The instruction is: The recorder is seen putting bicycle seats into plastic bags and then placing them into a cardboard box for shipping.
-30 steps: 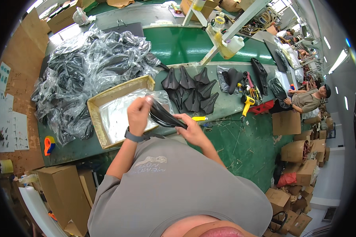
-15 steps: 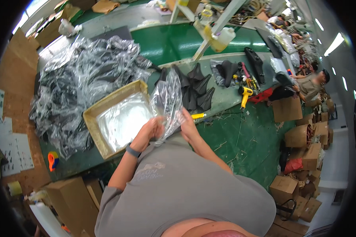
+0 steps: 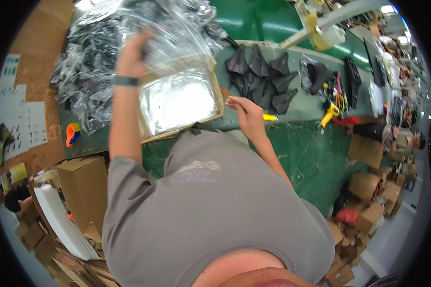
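Observation:
My left hand (image 3: 133,56) is stretched out over the far left of the shallow tray (image 3: 217,91), at the pile of plastic-wrapped pieces (image 3: 92,62). Motion smears its fingers, and a streaked clear plastic bag (image 3: 179,36) lies right beside them. Clear plastic sheets or bags (image 3: 177,103) fill the tray. To the right of the tray, my right hand (image 3: 249,117) has its fingers pinched together at the table's edge. A small brownish bit shows by the fingertips, too small to name. Just beyond it lie several black bicycle saddles (image 3: 261,86), unwrapped.
A yellow heat gun (image 3: 330,114) and other tools lie right on the green table, past a yellow-handled object (image 3: 269,117). An orange-and-blue tape dispenser (image 3: 72,134) stands at the left edge. Cardboard boxes (image 3: 84,186) flank me; a person (image 3: 407,143) sits far right.
Both hands were together holding a clear-bagged piece in front of me. My left hand has swung far left to the pile; my right is now alone by the tray. The view has shifted.

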Demonstrator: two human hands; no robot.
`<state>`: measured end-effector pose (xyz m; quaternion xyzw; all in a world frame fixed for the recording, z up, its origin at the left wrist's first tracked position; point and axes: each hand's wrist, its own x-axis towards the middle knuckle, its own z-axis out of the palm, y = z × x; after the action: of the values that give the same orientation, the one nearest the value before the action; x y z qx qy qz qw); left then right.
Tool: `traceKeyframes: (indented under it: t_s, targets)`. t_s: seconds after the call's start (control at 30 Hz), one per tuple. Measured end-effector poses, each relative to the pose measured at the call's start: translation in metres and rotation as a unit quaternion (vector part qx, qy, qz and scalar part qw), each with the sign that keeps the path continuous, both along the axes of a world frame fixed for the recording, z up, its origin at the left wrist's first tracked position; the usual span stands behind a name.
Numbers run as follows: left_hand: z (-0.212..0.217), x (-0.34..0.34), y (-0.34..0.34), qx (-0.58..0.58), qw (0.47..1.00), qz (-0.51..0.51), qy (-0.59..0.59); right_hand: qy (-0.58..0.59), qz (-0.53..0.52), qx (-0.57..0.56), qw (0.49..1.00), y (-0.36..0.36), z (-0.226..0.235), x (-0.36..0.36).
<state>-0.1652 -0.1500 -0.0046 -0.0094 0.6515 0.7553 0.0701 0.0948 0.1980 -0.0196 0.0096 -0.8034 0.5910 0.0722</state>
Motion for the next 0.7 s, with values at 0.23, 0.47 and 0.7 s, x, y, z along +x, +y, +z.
traceKeyframes:
  t_s: [0.23,0.47,0.7]
  targets:
    - [-0.043,-0.132,-0.06,0.183,0.916,0.354,0.055,-0.13,-0.004,0.146,0.981,0.061,-0.109,-0.017]
    - [-0.217,0.049,0.094,-0.144,0.987,0.045,-0.054,-0.114,-0.05,0.34,0.932,0.122,-0.202,-0.109]
    - [-0.268,0.097,0.181,-0.458,0.875,-0.143,-0.061,-0.172,0.064,0.489,0.853,0.128,-0.245,-0.24]
